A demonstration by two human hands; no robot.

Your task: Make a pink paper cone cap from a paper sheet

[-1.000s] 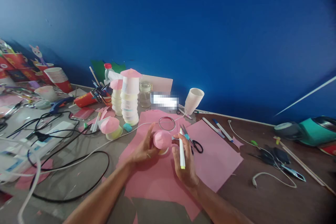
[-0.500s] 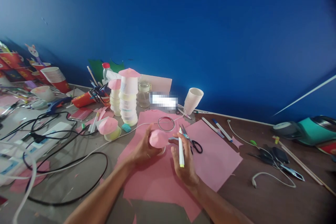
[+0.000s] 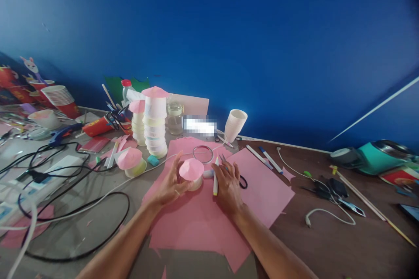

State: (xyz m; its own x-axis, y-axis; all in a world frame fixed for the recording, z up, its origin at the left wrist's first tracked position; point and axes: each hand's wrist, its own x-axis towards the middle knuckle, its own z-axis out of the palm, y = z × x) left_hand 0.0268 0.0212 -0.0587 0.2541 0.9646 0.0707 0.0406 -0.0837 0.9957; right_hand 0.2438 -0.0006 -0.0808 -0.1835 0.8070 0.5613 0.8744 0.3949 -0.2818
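A small white paper cup (image 3: pixel 195 184) with a pink paper cone (image 3: pixel 191 169) on top stands on pink paper. My left hand (image 3: pixel 171 186) wraps its left side, thumb in front and fingers behind. My right hand (image 3: pixel 229 185) is low over the paper, palm down, with a white marker (image 3: pixel 215 183) with a yellow end along its thumb side. Its fingers are bent and partly hide what lies beneath them. Black-handled scissors (image 3: pixel 243 182) lie partly under that hand. A ring-shaped roll of tape (image 3: pixel 203 154) rests behind the cup.
Stacked-cup towers (image 3: pixel 155 126) with pink cones stand back left, near another coned cup (image 3: pixel 130 161). A white cup stack (image 3: pixel 236 124) is at the wall. Cables and a power strip (image 3: pixel 42 183) spread left. Markers (image 3: pixel 271 160) and a white cable (image 3: pixel 327 214) lie right.
My right hand has lowered onto the pink paper with the marker, its palm turned down. The coned cup now stands more upright beside my left hand. The view has shifted slightly right.
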